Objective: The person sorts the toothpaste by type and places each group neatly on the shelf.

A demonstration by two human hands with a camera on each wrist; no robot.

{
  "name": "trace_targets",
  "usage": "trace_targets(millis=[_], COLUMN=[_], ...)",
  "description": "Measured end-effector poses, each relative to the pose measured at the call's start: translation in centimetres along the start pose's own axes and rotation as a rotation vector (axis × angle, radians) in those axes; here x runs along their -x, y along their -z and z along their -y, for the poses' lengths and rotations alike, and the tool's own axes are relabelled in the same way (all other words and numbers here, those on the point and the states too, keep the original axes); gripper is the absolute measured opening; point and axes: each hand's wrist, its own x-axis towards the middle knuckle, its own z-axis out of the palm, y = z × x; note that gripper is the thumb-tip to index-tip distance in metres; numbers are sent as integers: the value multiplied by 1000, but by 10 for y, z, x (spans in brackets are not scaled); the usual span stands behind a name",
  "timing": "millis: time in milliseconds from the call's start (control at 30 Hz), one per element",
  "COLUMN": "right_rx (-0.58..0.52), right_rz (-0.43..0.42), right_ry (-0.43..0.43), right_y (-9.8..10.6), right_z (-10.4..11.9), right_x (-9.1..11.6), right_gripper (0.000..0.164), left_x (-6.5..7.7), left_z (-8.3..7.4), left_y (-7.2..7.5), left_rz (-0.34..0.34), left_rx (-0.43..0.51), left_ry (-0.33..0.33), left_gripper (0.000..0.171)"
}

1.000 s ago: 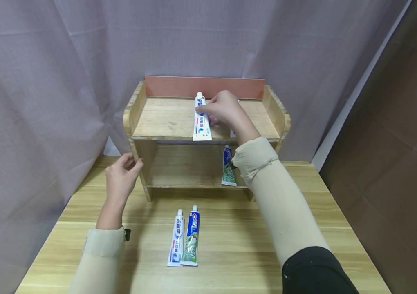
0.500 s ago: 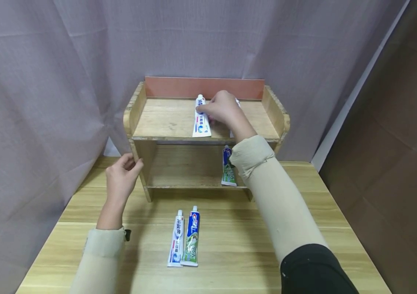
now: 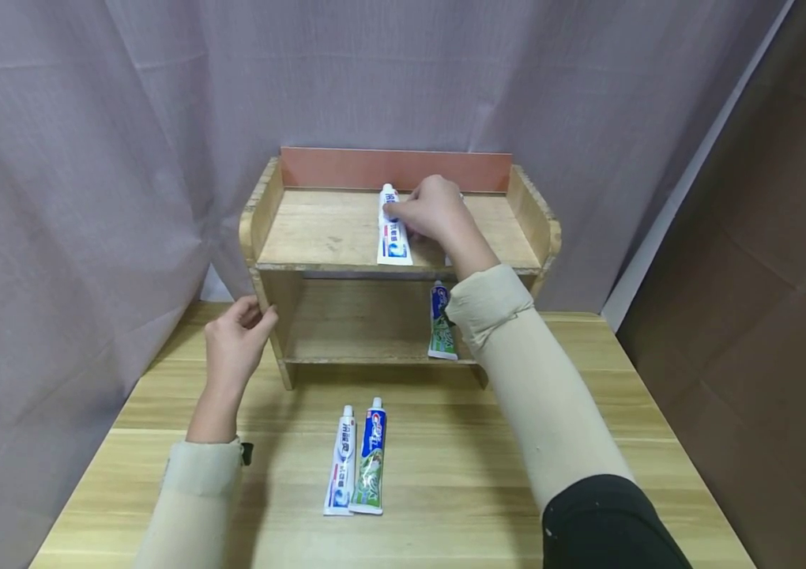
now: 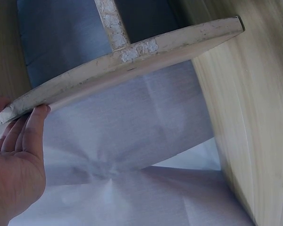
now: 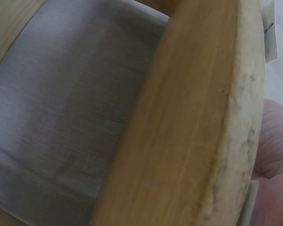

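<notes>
My right hand point(image 3: 438, 209) holds a white toothpaste tube point(image 3: 393, 241) over the upper board of a small wooden shelf point(image 3: 325, 229), thumb on its printed face and cap toward the back. The left hand point(image 3: 235, 336) grips the shelf's left side panel; in the left wrist view its fingers point(image 4: 34, 132) press one face and the thumb lies on the other. A green and blue toothpaste tube point(image 3: 442, 320) lies on the lower board. Another white item on the upper board is mostly hidden behind my right wrist. In the right wrist view, the shelf covers most of the hand point(image 5: 276, 155).
On the wooden table point(image 3: 446, 490), in front of the shelf, a white toothpaste tube point(image 3: 340, 466) and a green and blue one point(image 3: 371, 458) lie side by side. Grey curtain point(image 3: 126, 158) hangs behind, and a brown panel point(image 3: 751, 261) stands at the right.
My right hand has lowered the white tube onto or just above the upper board, its bottom end drawn back from over the front edge, then shifted it slightly right. The left hand stays put.
</notes>
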Motion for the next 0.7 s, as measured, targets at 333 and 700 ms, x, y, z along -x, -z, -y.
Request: trace_targets(millis=[333,700], right_rx=[-7,-18], right_rz=[-6,1], right_ry=[3,-1], right_y=[0,1], right_z=[-2,-4], right_x=[1,2], right_gripper=[33,32], left_x=[0,0], left_z=[1,1], left_y=[0,-1], left_rz=[7,7], left_rx=[-1,-2], left_ry=[8,-5], left_gripper=[17,17])
